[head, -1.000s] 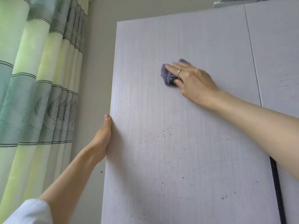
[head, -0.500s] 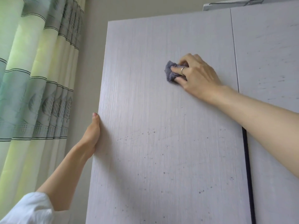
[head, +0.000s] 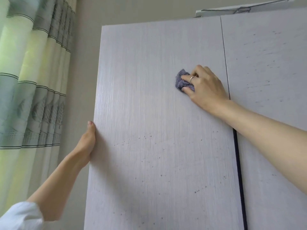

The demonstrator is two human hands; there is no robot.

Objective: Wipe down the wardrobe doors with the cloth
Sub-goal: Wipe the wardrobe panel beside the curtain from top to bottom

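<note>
**Cloth working back toward the door seam**

Cloth [head: 182,81] is sitting bunched under the right hand [head: 205,87], pressed flat against the upper part of the left door [head: 157,130]. Fingers are curling over it, thumb pinching from below; a ring is showing on one finger. Compared with a second ago, hand and cloth are lying closer to the seam at 3 o'clock, the heel of the hand now nearly reaching it; earlier they were nearer the door's middle. Fingers are also more curled than in the first frame, where they lay straighter.

Left hand [head: 87,145] is gripping the door's free edge at 9 o'clock, thumb on the front face, fingers hidden behind. Its hold is looking unchanged across the frames, so it is probably steadying the panel against the wiping pressure.

Judgement: the stroke is sweeping sideways across the upper band. Dark specks are remaining thick toward 6 o'clock of the cloth, and the right door [head: 269,80] is showing marks too, so most of the job is likely still ahead.
</note>
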